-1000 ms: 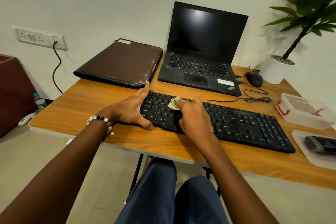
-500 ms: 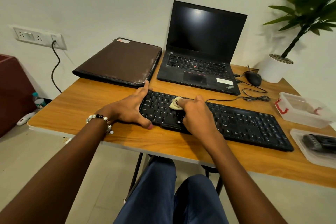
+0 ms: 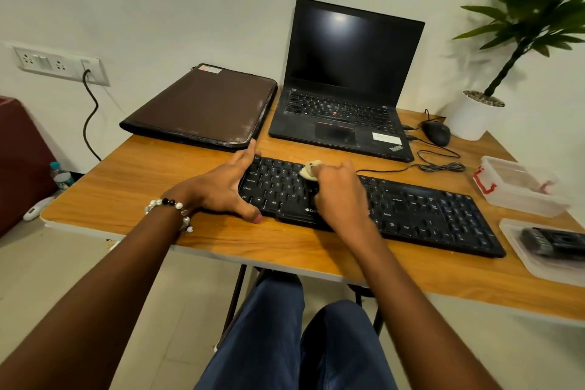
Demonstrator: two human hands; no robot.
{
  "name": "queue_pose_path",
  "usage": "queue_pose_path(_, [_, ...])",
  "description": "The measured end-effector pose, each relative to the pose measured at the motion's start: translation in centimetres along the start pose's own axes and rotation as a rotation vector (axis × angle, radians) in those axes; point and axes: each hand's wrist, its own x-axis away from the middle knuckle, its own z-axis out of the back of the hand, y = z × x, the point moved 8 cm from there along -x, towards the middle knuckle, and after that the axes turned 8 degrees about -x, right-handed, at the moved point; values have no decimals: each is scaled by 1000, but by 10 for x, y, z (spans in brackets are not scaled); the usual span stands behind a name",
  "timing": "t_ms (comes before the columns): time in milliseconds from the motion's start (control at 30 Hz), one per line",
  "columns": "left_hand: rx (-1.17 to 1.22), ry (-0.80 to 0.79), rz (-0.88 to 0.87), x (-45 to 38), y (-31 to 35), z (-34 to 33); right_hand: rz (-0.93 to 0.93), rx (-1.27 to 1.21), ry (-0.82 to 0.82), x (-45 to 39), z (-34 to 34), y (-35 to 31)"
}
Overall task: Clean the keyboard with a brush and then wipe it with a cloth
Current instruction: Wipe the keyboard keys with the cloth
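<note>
laptop (image 3: 342,115), sleeve (image 3: 202,104) behind keyboard (image 3: 427,215) and cloth (image 3: 308,170)

The right hand (image 3: 338,196) hides most of the cloth (image 3: 308,169) — the black thing (image 3: 554,242) in the tray (image 3: 538,266) is blurry and cut off.

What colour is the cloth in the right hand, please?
Pale cream cloth, seen in the head view.

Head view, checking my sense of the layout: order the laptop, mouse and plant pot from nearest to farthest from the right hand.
From the right hand:
1. Laptop, straight behind the hand.
2. Mouse, back right, beside the laptop.
3. Plant pot, far right corner, behind the mouse.
</note>
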Motion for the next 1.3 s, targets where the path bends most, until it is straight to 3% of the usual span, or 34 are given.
queue_pose_path(100, [-21,12,-1,-1,1,0,182,-100,-40,15,-15,-38])
queue_pose_path(233, [-19,15,-5,-1,1,2,428,-114,-236,19,-13,-44])
queue_pose_path(333, [2,4,2,0,-1,1,382,-44,-234,7,-1,-8])
queue_pose_path(433, [22,2,-2,1,0,-1,174,27,-77,-5,10,24])
queue_pose_path(533, [21,2,-3,1,0,-1,37,55,35,-2,6,8])
queue_pose_path(633, [1,7,4,0,1,0,188,-16,32,11,-4,-39])
queue_pose_path(733, [-16,8,6,0,1,0,418,-124,-147,22,-13,-61])
queue_pose_path(800, [-19,6,3,-1,1,1,477,-138,-252,20,-16,-48])
queue_pose_path(867, [-8,2,7,0,1,1,396,-112,-257,9,-11,-15])
queue_pose_path(967, [13,-1,9,0,-1,0,230,16,-109,-6,6,33])
queue_pose_path(1100, [17,7,15,-1,-1,-1,25,60,24,-2,9,31])
queue_pose_path(1200, [11,9,16,-1,-2,0,129,57,52,9,1,-10])
queue_pose_path(1300, [-4,4,23,-1,-1,0,299,-28,-63,17,-10,-31])
